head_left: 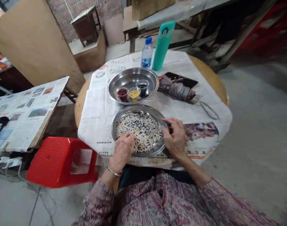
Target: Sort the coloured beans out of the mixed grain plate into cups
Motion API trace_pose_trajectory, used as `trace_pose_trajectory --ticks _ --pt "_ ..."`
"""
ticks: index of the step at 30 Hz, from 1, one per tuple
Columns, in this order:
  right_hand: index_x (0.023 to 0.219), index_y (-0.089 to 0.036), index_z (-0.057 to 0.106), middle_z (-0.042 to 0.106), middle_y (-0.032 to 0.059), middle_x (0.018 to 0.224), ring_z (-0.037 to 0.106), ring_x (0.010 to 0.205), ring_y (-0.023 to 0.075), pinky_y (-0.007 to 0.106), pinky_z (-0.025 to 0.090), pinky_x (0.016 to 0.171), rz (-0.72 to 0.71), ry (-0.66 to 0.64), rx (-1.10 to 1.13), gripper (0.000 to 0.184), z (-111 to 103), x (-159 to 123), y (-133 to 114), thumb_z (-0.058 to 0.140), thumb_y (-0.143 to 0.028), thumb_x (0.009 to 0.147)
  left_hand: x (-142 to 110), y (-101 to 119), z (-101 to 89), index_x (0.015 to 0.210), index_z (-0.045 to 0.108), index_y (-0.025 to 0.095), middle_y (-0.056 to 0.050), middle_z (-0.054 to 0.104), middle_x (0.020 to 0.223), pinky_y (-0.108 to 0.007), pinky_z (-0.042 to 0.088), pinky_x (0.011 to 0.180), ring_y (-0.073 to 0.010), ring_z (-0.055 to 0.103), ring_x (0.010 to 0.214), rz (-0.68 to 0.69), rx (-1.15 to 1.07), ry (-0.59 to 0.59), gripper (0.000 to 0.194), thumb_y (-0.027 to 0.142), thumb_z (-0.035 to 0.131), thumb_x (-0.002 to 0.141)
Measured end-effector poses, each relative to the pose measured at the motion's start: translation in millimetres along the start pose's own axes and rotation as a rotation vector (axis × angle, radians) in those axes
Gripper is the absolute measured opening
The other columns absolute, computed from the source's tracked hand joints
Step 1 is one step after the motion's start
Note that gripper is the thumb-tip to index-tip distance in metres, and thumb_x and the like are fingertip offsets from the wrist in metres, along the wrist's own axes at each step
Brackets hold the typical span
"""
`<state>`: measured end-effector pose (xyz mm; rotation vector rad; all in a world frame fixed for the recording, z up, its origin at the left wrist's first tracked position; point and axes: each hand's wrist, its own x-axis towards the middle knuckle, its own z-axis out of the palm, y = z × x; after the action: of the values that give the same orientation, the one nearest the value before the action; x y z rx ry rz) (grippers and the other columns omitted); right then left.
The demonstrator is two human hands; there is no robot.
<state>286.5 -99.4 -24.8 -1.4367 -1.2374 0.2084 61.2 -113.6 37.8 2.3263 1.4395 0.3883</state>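
A steel plate point(115, 121) full of mixed white, red, yellow and black beans sits at the near edge of a round table covered in newspaper. My left hand point(122, 150) rests on the plate's near left rim, fingers curled down into the beans. My right hand point(175, 136) lies against the plate's right rim, thumb and fingers touching the edge. Behind it a steel bowl point(149, 77) holds three small cups: red beans point(122, 93), yellow beans point(134, 94) and black beans point(142, 87).
A water bottle point(146, 53) and a teal flask point(162, 44) stand at the table's far side. A folded umbrella point(178, 90) and a dark phone point(183, 80) lie to the right. A red plastic stool point(55, 161) and a newspaper-covered side table point(25, 113) are at left.
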Motion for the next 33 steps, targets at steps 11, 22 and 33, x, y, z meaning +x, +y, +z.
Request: trace_pose_trajectory --ticks 11,22,33 --pt "0.106 -0.024 0.070 0.064 0.0095 0.107 0.062 0.106 0.0263 0.047 0.050 0.097 -0.016 0.000 -0.003 0.023 -2 1 -2 0.059 -0.024 0.087 68 34 1.1 0.118 0.067 0.022 -0.007 0.060 0.116 -0.034 0.058 0.090 -0.0202 0.063 0.102 0.291 0.156 -0.285 0.031 0.010 0.044 0.101" --pt "0.104 -0.023 0.071 0.063 0.0097 0.108 0.063 0.105 0.0255 0.046 0.050 0.097 0.021 -0.003 0.039 0.021 -1 2 -9 0.059 -0.023 0.087 55 -9 -37.0 0.130 0.058 0.021 -0.013 0.054 0.135 -0.045 0.052 0.100 -0.0308 0.053 0.120 -0.013 0.402 -0.116 0.043 0.044 0.068 0.095" --pt "0.104 -0.023 0.071 0.063 0.0095 0.106 0.063 0.103 0.0257 0.046 0.052 0.094 0.011 0.003 0.054 0.021 -1 3 -10 0.059 -0.022 0.086 71 21 6.0 0.104 0.070 0.019 -0.003 0.073 0.100 -0.033 0.055 0.097 -0.0173 0.069 0.096 0.209 -0.174 -0.127 0.018 0.007 0.062 0.093"
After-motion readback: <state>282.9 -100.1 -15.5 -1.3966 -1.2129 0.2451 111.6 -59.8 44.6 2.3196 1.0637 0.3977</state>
